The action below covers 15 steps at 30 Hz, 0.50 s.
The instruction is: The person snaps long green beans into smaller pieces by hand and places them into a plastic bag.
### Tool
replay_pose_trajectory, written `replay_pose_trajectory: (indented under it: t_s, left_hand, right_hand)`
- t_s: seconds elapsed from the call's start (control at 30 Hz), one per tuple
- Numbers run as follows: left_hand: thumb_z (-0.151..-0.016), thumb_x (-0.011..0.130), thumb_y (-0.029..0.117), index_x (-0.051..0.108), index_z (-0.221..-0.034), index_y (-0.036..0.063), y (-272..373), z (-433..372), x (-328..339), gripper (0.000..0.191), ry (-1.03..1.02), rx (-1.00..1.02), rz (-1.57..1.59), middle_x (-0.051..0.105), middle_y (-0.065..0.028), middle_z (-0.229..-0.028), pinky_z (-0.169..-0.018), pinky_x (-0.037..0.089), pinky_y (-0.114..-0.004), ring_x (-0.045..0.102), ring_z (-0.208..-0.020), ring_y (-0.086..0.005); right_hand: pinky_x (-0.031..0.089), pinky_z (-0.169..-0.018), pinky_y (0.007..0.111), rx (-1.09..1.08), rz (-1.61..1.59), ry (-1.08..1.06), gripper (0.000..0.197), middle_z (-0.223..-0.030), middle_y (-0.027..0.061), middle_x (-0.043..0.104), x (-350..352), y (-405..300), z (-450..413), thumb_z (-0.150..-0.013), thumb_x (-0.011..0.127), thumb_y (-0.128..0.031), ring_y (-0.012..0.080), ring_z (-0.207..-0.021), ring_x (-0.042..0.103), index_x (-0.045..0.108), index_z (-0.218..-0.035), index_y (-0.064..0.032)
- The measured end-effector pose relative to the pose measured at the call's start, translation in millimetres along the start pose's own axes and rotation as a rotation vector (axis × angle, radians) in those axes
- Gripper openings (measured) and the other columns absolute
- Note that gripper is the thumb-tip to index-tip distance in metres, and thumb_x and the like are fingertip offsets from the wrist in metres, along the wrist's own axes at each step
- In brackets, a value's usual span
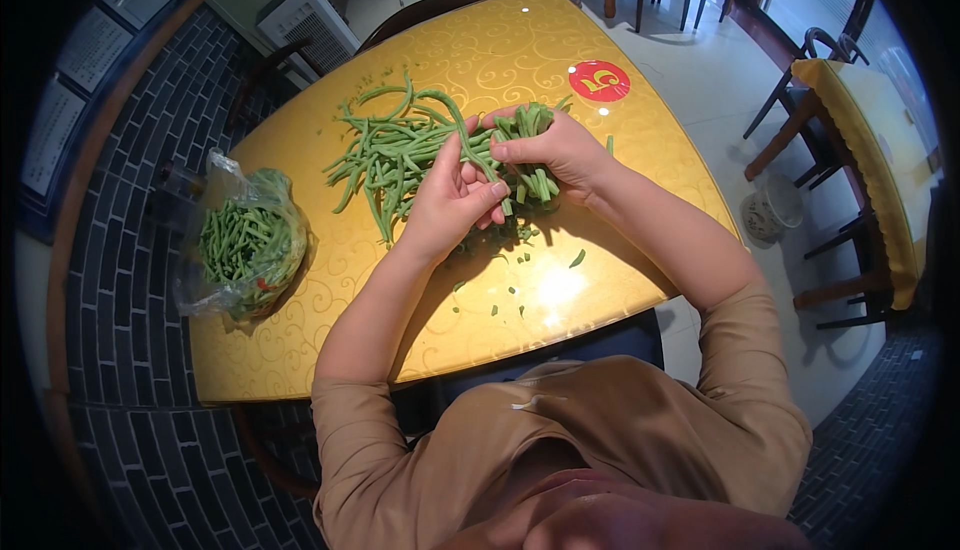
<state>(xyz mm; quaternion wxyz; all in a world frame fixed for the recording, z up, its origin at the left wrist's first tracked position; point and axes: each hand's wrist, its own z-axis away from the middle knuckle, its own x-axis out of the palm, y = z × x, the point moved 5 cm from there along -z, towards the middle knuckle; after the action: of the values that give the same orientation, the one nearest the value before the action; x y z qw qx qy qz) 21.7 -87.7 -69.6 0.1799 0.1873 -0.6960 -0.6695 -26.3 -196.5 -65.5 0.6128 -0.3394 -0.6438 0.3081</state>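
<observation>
Over a yellow-covered table, my left hand [457, 197] pinches a long green bean [456, 116] between thumb and fingers near its lower end. My right hand [559, 149] grips a bundle of green beans [529, 121], their ends sticking out above and below the thumb. The two hands are close together. A loose pile of long green beans [382, 156] lies on the table just beyond and left of my left hand. Small trimmed bits [525, 233] lie beneath and in front of the hands. The bundle's middle is partly hidden by my fingers.
The patterned yellow table [322, 295] holds a clear plastic bag of green beans [247, 242] at left and a red round sticker [599, 81] at far right. A brick wall [127, 250] borders the left side. Chairs and another table [885, 122] stand to the right.
</observation>
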Motion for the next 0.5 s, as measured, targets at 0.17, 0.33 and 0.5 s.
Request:
replay_pose_trajectory:
  t_s: [0.17,0.33,0.5]
  left_hand:
    - [-0.077,0.053,-0.005,0.004,-0.138,0.0086,-2.3,2.6,7.7,0.079,-0.020,-0.027,-0.029,0.054,-0.0078,-0.082,-0.043,0.039,-0.018,0.056,-0.056,-0.0116]
    - [-0.075,0.055,-0.007,0.001,-0.138,0.0118,-2.9,2.9,7.8,0.085,0.035,-0.063,-0.184,0.053,-0.0072,-0.069,-0.039,0.039,-0.020,0.054,-0.047,-0.0117]
    - [-0.069,0.067,-0.001,0.027,-0.132,0.0060,-2.5,1.9,-9.3,0.075,0.050,-0.061,-0.421,0.052,0.0003,-0.072,-0.046,0.041,-0.019,0.049,-0.057,-0.0050]
  right_hand:
    - [0.051,-0.059,0.031,-0.065,0.185,0.053,0.038,-0.085,0.0122,0.057,-8.0,9.6,-1.1,-0.073,0.064,-0.002,0.0178,-0.067,0.059,0.045,-0.105,0.0019]
    - [0.050,-0.062,0.029,0.000,0.209,0.050,0.035,-0.079,0.0102,0.058,-8.6,12.8,-3.1,-0.072,0.064,-0.001,0.0157,-0.070,0.059,0.045,-0.101,0.0002]
    - [0.045,-0.079,0.027,-0.026,0.362,0.004,0.031,-0.113,0.0057,0.047,-7.8,18.1,-5.7,-0.069,0.066,0.000,0.0135,-0.096,0.050,0.050,-0.095,-0.0018]
